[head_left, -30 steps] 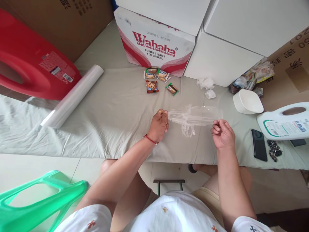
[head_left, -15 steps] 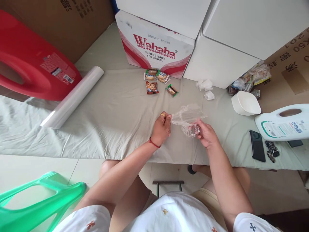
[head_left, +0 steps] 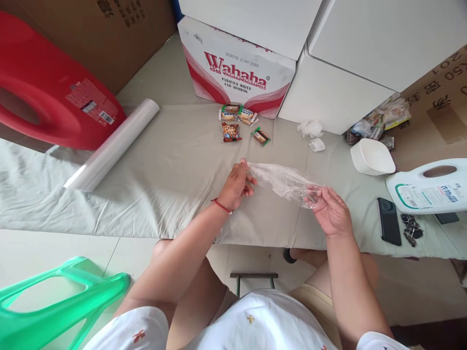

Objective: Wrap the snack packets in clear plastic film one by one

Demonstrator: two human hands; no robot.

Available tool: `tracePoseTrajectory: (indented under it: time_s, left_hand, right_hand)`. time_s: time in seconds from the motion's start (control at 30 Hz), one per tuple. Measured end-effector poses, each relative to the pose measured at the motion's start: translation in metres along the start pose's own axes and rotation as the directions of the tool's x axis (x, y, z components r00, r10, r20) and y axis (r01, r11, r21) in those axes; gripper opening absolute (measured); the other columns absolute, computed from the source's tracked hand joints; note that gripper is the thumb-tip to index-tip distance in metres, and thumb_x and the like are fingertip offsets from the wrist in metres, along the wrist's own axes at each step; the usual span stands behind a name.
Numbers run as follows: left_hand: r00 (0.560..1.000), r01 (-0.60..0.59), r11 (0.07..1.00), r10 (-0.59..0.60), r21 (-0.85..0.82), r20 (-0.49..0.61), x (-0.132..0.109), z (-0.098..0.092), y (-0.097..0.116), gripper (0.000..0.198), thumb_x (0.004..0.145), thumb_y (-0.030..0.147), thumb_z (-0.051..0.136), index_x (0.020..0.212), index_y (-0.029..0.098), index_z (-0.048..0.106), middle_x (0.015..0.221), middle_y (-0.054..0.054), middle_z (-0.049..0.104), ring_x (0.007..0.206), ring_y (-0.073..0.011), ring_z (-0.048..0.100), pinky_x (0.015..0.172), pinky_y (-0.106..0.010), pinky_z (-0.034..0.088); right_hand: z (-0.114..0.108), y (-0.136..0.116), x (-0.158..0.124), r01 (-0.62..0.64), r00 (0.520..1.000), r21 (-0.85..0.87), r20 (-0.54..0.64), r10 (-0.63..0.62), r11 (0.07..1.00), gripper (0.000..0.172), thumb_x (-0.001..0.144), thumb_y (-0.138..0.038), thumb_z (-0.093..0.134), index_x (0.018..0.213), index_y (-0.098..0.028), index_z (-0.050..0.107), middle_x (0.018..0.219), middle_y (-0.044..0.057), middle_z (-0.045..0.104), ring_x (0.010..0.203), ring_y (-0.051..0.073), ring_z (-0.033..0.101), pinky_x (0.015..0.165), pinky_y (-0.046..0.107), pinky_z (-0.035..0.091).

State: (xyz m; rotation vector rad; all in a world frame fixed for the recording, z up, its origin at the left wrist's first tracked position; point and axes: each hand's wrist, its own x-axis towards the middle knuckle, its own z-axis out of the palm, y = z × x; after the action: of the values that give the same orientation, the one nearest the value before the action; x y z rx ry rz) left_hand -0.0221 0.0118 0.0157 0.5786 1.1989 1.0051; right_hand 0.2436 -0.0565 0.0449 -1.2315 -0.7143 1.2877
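A crumpled sheet of clear plastic film [head_left: 282, 181] is stretched between my two hands, above the cloth-covered surface. My left hand [head_left: 239, 183] pinches its left end between thumb and finger. At the other end, my right hand [head_left: 330, 206] grips the film, some of it bunched over the fingers. Just beyond lie several small wrapped snacks: a brown packet [head_left: 231, 132], a green-edged one [head_left: 260, 136] and others against the Wahaha box. Two balled-up bits of clear film [head_left: 310, 129] rest farther right.
A roll of plastic film [head_left: 113, 146] lies at left beside a big red jug [head_left: 54, 87]. The Wahaha carton [head_left: 237, 68] stands at the back. To the right are a white bowl [head_left: 372, 156], a white bottle [head_left: 430, 187], a phone [head_left: 389, 221] and keys [head_left: 412, 228].
My hands have moved apart, the right one farther to the right and the left one slightly left. The film between them is drawn out longer and narrower.
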Motion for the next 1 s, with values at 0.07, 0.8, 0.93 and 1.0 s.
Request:
tracePoseTrajectory:
  time_s: [0.07,0.8,0.93,1.0]
  left_hand:
    - [0.998,0.022,1.000,-0.021,0.005,-0.063,-0.002,0.003,-0.001,0.040,0.102,0.064,0.051,0.105,0.025,0.045,0.072,0.004,0.063,0.036,-0.0091,0.051,0.038,-0.022,0.031]
    - [0.971,0.160,0.986,-0.167,0.054,0.170,-0.012,0.013,-0.018,0.041,0.087,0.051,0.075,0.069,0.018,0.057,0.071,-0.001,0.061,0.056,-0.0098,0.056,0.047,-0.022,0.033]
    - [0.995,0.051,0.997,-0.056,0.066,0.087,-0.013,0.009,-0.016,0.032,0.092,0.032,0.065,0.066,0.019,0.051,0.070,0.000,0.059,0.054,-0.0071,0.048,0.049,-0.022,0.031]
    - [0.996,0.015,0.996,-0.022,0.085,0.084,-0.014,0.003,-0.010,0.031,0.090,0.032,0.065,0.066,0.019,0.051,0.069,0.000,0.059,0.054,-0.0074,0.049,0.049,-0.022,0.031]
  right_hand:
    - [0.009,0.001,0.000,0.033,0.999,0.041,0.026,-0.034,0.999,0.029,0.078,-0.043,0.089,0.072,-0.022,0.070,0.118,0.010,0.076,0.107,0.024,0.072,0.091,0.042,0.064]
    - [0.044,0.034,-0.024,-0.041,0.987,0.166,0.162,0.014,0.985,0.024,0.085,-0.039,0.086,0.076,-0.022,0.072,0.143,0.009,0.069,0.126,0.033,0.070,0.106,0.056,0.059]
    - [0.030,0.035,-0.022,-0.006,0.998,0.178,0.070,-0.006,0.984,0.022,0.087,-0.037,0.083,0.076,-0.022,0.072,0.139,0.009,0.072,0.123,0.030,0.072,0.106,0.054,0.060]
    - [0.017,0.037,-0.019,0.003,1.000,0.176,-0.020,0.001,0.984,0.022,0.086,-0.037,0.084,0.076,-0.022,0.071,0.132,0.009,0.075,0.117,0.028,0.075,0.106,0.052,0.060]
